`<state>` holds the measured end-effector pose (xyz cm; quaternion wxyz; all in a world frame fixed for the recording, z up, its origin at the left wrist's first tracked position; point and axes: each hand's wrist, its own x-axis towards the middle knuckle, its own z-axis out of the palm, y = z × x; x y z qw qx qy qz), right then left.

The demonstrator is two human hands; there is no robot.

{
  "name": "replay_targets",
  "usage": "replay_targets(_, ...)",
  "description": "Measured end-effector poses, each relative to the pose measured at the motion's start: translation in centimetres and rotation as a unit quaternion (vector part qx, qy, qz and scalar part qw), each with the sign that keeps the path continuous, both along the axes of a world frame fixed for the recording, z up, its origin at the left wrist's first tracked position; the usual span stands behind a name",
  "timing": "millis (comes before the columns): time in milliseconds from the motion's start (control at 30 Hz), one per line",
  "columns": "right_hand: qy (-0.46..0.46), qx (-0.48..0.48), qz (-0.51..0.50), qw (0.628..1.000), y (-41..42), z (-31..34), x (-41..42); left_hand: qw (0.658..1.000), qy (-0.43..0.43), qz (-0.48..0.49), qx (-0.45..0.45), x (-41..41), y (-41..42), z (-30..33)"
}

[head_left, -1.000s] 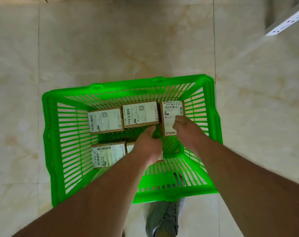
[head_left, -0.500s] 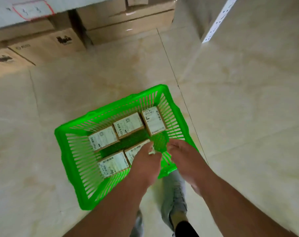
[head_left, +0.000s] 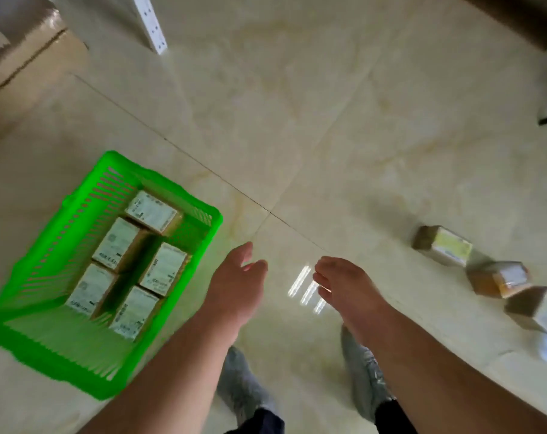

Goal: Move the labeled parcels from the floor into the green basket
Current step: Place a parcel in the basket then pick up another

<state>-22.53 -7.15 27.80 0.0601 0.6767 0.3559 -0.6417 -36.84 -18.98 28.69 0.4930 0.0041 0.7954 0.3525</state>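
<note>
The small brown cardboard parcels with pale printed labels still to be moved lie in a loose row on the glossy beige tiled floor (head_left: 297, 120) at the right of the view: the farthest parcel (head_left: 442, 247), a middle parcel (head_left: 499, 278) just beside it, and the nearest parcel (head_left: 535, 310) close to the frame's edge; five more labeled parcels (head_left: 154, 269) already sit in two rows inside the bright green slatted plastic basket (head_left: 43, 245) on the floor at the left; both hands hang over bare floor between basket and row, the left hand (head_left: 237, 288) loose with fingers extended and holding nothing, the right hand (head_left: 344, 286) likewise relaxed and empty, well apart from any parcel.

Judging by their look, these parcels should be light and stiff, with firm edges that will not crush under an ordinary grip; the label faces seem smooth and perhaps a little slick, so taking hold across two opposite cardboard sides, thumb on one and fingers on the other, looks safest; one hand per parcel should do.

Motion blur softens everything: the label print cannot be read, and how the three floor parcels touch one another is hard to tell; the nearest one is partly lost in glare near the frame's edge, so whether further parcels lie beyond it cannot be told; the big brown cartons (head_left: 24, 64) at upper left are cut off, and the basket's near wall hides part of its bottom.
</note>
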Motion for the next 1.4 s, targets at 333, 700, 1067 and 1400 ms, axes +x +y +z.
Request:
replay_targets(333, -0.034, 0.003, -0.103, 0.994, 8.3, -1.2, 20.7, 0.987, -0.023, -0.155, -0.035, 17.8, 11.8, -0.6)
replay_targets(700, -0.053, 0.030, -0.143, 0.988, 18.4, -1.4, 37.5, 0.977, -0.051, -0.201, -0.049, 33.2, 21.7, -0.9)
replay_targets(1067, -0.039, 0.021, -0.207, 0.977, 21.5, -3.7, 39.2, 0.964, -0.027, -0.262, -0.039, 34.6, 27.0, -1.2)
replay_targets(1400, 0.010, -0.039, -0.394, 0.918, 26.3, -3.7, 36.7, 0.901, 0.074, -0.426, -0.029, 32.5, 34.2, -0.5)
